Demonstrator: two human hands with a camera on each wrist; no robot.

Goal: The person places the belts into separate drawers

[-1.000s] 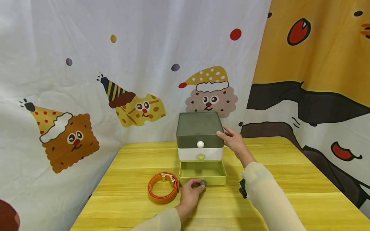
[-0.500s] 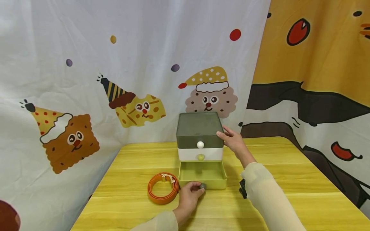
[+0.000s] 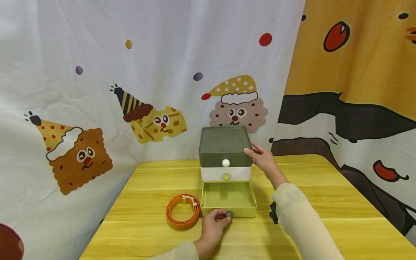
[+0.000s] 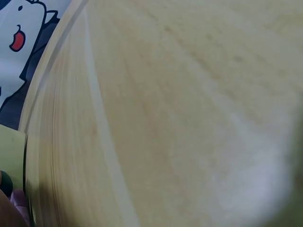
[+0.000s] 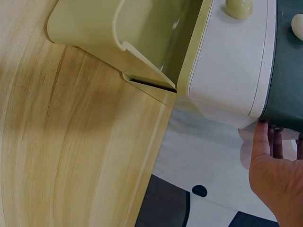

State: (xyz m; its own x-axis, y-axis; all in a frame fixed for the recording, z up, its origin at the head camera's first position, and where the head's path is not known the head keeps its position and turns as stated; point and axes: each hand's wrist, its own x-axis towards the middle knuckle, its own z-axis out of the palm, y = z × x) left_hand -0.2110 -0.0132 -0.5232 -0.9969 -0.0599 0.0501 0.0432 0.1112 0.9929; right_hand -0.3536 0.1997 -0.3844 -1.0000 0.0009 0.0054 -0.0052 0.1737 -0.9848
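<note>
A small three-tier drawer box stands on the table, dark grey-green on top, white in the middle and yellow-green below. Its bottom drawer is pulled out and looks bare inside. My left hand pinches the grey knob on that drawer's front. In the left wrist view only the fingers and part of the knob show at the lower left edge. My right hand rests against the right side of the top tier, fingers extended; the right wrist view shows the fingertips touching the dark tier's side.
A coiled orange belt with a metal buckle lies just left of the open drawer. The wooden table reaches back to a printed cloth backdrop. A white knob and a yellow-green knob mark the two upper drawers.
The bottom drawer has slid further out toward me, with my left hand on its knob moving along. The right hand, the box and the belt have stayed in place.
</note>
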